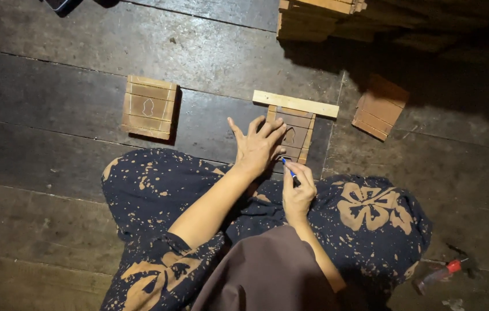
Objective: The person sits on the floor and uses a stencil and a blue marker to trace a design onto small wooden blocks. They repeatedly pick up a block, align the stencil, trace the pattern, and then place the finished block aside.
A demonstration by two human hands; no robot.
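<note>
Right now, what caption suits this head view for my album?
Left hand pressing a small slatted wooden panel to the plank floor; right hand holding a blue pen.

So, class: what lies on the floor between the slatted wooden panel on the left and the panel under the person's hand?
In the head view, only bare dark floorboards lie between the left panel and the panel under the left hand.
</note>
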